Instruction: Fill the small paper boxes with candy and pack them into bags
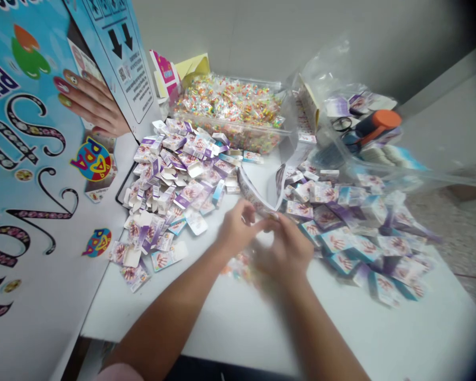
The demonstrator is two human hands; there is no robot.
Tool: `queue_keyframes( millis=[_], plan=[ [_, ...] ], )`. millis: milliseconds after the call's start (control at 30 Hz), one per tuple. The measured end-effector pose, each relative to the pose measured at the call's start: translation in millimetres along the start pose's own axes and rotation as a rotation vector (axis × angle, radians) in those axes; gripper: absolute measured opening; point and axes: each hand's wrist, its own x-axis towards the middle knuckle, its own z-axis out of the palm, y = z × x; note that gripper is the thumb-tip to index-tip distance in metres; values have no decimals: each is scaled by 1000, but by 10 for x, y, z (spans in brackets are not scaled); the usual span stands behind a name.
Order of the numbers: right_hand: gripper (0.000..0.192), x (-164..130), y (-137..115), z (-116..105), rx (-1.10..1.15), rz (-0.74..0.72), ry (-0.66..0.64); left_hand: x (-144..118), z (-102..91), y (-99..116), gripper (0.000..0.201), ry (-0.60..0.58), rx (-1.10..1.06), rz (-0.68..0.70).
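Right hand [289, 250] has its fingers pinched on one printed strip [249, 190]; left hand [238, 230] curls at its near end, grip unclear to me. Strip arcs away above the table [238, 328]. I read the step as two-handed strip handling; next move calls for steady fingertips. Under them: one blurred packet cluster [240, 264]. Around: two box heaps, dozens each; one clear tub [287, 119].

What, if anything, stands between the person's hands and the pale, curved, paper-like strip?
Nothing visible does. The right hand is at the near part of the pale, curved, paper-like strip, with the left hand close beside it; blur hides the exact grip. Small white-and-purple cardboard boxes lie to either side.
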Motion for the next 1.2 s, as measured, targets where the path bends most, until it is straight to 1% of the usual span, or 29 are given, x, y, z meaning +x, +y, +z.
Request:
queue_keyframes(
  millis=[67, 100, 167, 200, 233, 300, 367, 433, 567, 633, 700, 767, 867, 933, 1067, 1200],
  plan=[
    [24, 5, -48, -3, 13, 82, 147, -43, 59, 4, 37, -84, -30, 29],
    [23, 15, -71, -8, 29, 119, 234, -54, 81, 5, 36, -107, -48, 35],
    [20, 52, -95, -29, 83, 162, 395, -41, 90, -4, 27, -80, -1, 63],
    [17, 74, -93, -46, 116, 164, 447, -18, 74, -15, 22, -41, 78, 101],
    [15, 96, -85, -66, 138, 147, 471, 14, 45, -29, 20, 4, 185, 155],
    [16, 130, -63, -107, 130, 90, 466, 87, -35, -68, 16, 81, 437, 272],
    [19, 140, -55, -133, 96, 64, 449, 146, -115, -110, 19, 110, 654, 319],
    [20, 133, -70, -138, 83, 56, 439, 175, -168, -143, 24, 99, 792, 292],
    [18, 119, -102, -122, 90, 10, 413, 169, -183, -150, 28, 48, 947, 246],
    [18, 124, -93, -122, 87, -1, 423, 155, -162, -131, 38, 29, 1025, 213],
    [19, 132, -75, -127, 91, -17, 429, 140, -136, -112, 53, 19, 1103, 174],
    [19, 138, -60, -134, 97, -34, 424, 127, -116, -103, 61, 22, 1169, 153],
    [19, 139, -57, -139, 114, -29, 417, 106, -103, -103, 63, 39, 1233, 164],
    [20, 136, -63, -140, 128, -31, 410, 95, -103, -97, 59, 43, 1255, 187],
    [19, 132, -74, -142, 159, -27, 402, 81, -102, -46, 42, 55, 1260, 219],
    [19, 127, -83, -144, 182, -4, 411, 82, -91, 5, 38, 117, 1219, 220]
  ],
)
